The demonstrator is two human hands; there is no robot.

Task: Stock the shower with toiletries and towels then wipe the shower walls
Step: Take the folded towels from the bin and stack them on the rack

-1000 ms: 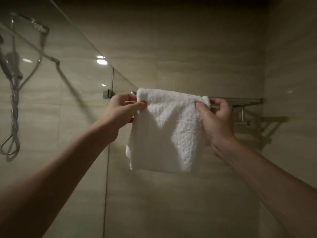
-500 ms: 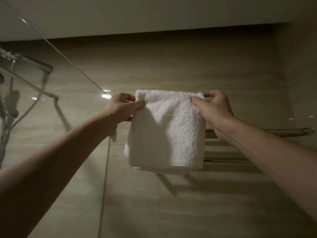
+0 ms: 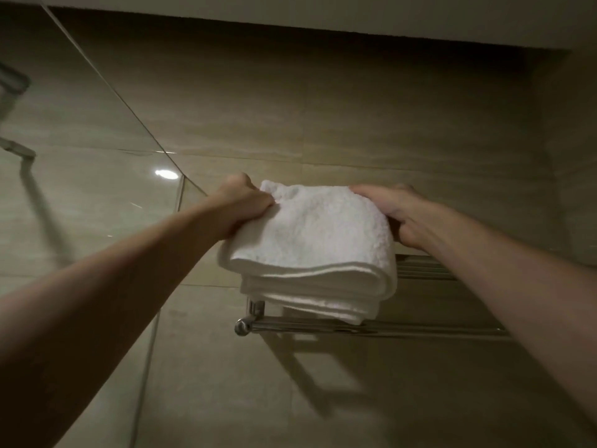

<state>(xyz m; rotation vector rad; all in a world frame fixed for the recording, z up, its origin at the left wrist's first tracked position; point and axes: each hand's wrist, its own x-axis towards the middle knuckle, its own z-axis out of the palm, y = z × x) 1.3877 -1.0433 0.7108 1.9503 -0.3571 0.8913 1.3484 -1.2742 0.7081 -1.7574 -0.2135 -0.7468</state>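
Nearest, two bare forearms, reaching up and away from the lower corners. At their ends, left hand [image 3: 247, 202] and right hand [image 3: 399, 215], each grasping one side of a folded white towel [image 3: 316, 234]. Left thumb pinched over the far left corner, other fingers tucked out of sight. Right thumb laid along the far right edge, remaining fingers curled round the side and mostly hidden.

Towel held roughly flat, folded edge nearest, resting on top of a stack [image 3: 310, 300] of more folded white cloth. Under the stack, a chrome rack [image 3: 290, 325] fixed to the wall: front bar running left to right, round end cap at its left, further bars showing on the right behind the right wrist. Below that, the rack's shadow on the tiles.

Farther back, a beige tiled wall [image 3: 355, 124]. On the left, a glass panel [image 3: 80, 150] slanting away, with a bright spot of reflected light and blurred shower fittings beyond. Farthest and highest, a pale ceiling [image 3: 323, 11].
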